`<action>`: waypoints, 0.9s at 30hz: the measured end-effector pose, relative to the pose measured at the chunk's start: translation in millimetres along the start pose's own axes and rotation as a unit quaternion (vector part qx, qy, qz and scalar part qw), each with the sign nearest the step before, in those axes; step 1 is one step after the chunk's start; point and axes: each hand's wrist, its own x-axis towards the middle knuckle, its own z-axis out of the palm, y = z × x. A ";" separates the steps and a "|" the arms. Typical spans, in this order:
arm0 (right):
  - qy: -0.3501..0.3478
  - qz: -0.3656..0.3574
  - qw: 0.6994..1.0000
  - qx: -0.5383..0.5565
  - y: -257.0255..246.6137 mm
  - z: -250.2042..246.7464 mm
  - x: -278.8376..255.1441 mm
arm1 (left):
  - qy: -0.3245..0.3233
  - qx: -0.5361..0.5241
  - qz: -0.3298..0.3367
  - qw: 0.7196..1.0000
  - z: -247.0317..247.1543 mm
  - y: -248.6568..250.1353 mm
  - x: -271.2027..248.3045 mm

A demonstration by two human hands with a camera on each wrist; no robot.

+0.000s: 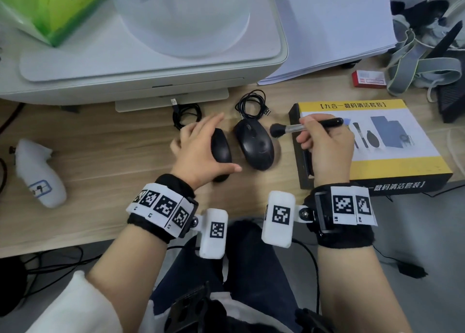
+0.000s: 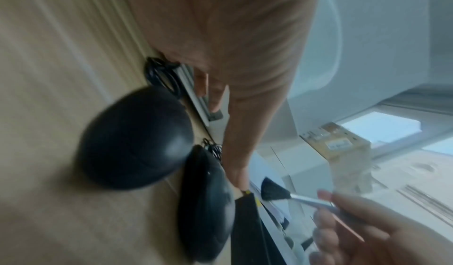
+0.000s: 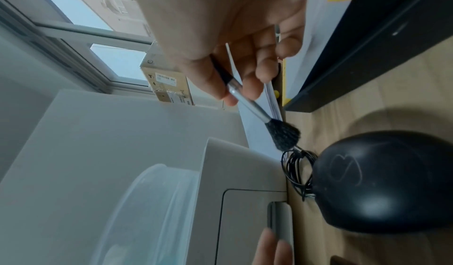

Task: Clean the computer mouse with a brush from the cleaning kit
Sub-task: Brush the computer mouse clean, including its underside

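Note:
Two black mice lie side by side on the wooden desk. My left hand (image 1: 201, 146) hovers over the left mouse (image 1: 221, 151) with its fingers stretched out; in the left wrist view the palm (image 2: 232, 56) stands clear above that mouse (image 2: 134, 147). My right hand (image 1: 308, 129) pinches a black-handled brush (image 1: 297, 127) by its silver ferrule. Its dark bristles (image 3: 283, 134) hang in the air just right of the front of the right mouse (image 1: 254, 144), not touching it. The yellow cleaning kit box (image 1: 402, 161) lies closed under my right hand.
A white printer (image 1: 151, 63) fills the back of the desk. Coiled cables (image 1: 251, 103) lie between it and the mice. A paper stack (image 1: 327, 30), a red box (image 1: 368, 78) and a bag (image 1: 427, 56) sit at back right, a white spray bottle (image 1: 37, 171) at left.

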 end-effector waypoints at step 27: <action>-0.142 -0.033 0.987 -0.069 9.7 -3.1 3.7 | -0.059 0.219 0.070 0.971 38.5 21.2 29.4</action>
